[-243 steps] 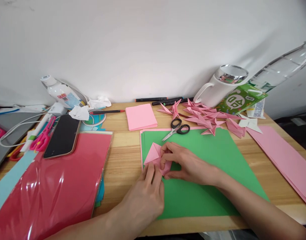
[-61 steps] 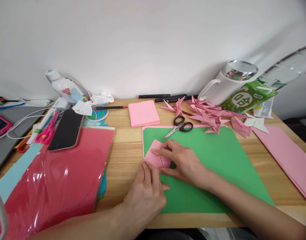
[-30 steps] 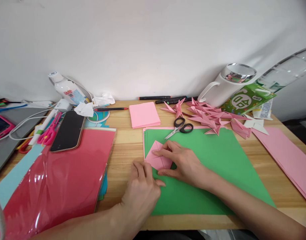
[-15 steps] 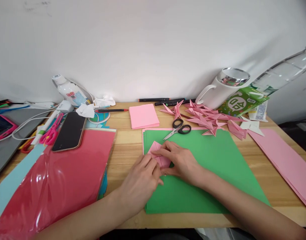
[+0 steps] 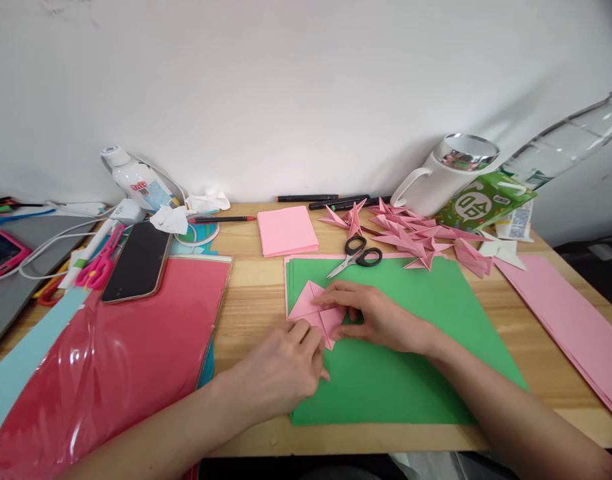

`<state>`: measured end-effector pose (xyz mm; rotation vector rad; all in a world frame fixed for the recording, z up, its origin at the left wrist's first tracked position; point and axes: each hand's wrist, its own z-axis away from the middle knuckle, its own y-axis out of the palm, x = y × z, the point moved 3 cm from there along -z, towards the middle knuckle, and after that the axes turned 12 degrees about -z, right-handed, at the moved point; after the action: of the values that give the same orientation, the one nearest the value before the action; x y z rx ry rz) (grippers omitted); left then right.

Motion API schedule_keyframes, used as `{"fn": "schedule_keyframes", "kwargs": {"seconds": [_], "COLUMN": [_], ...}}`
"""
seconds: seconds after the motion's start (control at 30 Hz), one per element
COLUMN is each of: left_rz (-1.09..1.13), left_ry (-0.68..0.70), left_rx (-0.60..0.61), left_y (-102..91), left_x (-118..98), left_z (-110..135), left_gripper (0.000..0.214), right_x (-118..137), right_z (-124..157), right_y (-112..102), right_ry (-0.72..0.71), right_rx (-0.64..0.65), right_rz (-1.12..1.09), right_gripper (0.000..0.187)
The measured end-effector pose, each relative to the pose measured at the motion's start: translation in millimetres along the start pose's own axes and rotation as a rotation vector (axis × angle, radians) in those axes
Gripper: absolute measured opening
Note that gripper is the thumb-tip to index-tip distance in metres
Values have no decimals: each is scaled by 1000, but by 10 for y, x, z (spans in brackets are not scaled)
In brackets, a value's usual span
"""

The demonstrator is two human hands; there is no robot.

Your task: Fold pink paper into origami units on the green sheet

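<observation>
A small square of pink origami paper, creased across its middle and turned like a diamond, lies on the stack of green paper. My left hand is at its near left edge, fingers curled and closed over the paper; the fingertips are partly hidden. From the right, my right hand holds the paper's right side between thumb and fingers. Black-handled scissors rest on the green stack just beyond my right hand. Behind them several folded pink paper pieces are heaped.
A pad of pink squares sits behind the green stack. Red paper in a clear sleeve lies left, with a phone and pink scissors. A white mug stands back right; long pink sheets lie at the right edge.
My right hand has shifted right and my left hand slightly down and left, so more of the creased pink paper shows. The scissors and heaped pieces stay put.
</observation>
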<state>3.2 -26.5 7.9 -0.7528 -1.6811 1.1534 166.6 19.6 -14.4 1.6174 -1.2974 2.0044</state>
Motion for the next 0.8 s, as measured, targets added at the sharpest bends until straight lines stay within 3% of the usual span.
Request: {"fn": "schedule_keyframes", "kwargs": {"seconds": [0.37, 0.8], "left_rz": [-8, 27], "left_ry": [37, 55], "left_rx": [12, 41], "left_y": [-43, 5], "left_x": [0, -16], "left_z": [3, 9], "left_gripper": [29, 30], "right_x": [8, -4], "right_z": [-39, -48], "right_y": [25, 49], "right_ry": [46, 20], "right_rx": [-104, -159], "right_rz": [-45, 28], "right_gripper": [6, 11]}}
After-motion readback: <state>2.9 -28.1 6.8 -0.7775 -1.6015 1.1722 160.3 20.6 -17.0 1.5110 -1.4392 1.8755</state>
